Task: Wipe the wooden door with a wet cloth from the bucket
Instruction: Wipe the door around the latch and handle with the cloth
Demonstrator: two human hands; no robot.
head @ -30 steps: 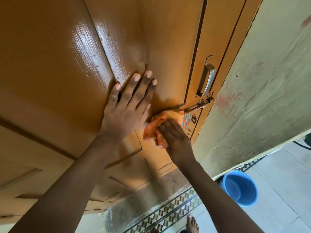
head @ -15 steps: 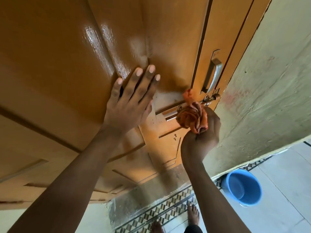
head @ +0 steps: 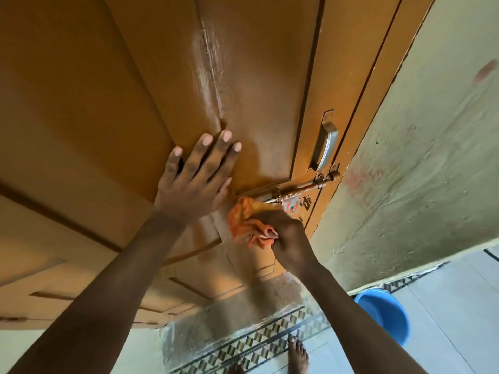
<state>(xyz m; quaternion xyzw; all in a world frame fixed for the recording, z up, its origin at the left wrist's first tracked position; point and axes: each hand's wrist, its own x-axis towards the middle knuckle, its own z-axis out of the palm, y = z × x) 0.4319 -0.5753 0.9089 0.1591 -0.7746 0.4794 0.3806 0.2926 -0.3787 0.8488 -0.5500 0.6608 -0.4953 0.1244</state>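
orange cloth [head: 247,225] bunched in right hand [head: 290,238], wooden door [head: 256,90]

Not much room around the latch. The left hand [head: 195,182] is planted flat on the door [head: 256,76], fingers spread, blocking the panel just left of the sliding bolt [head: 299,188]. The right hand [head: 286,238] with the bunched cloth [head: 247,225] sits right under the bolt, touching its near end. The pull handle [head: 325,143] sticks out just above the bolt's right end, and the wall [head: 418,171] closes things off right beside it. The whole upper door panel is wide open. Down on the floor [head: 459,306], the blue bucket [head: 386,314] stands near the wall to the right, with bare floor beyond it.
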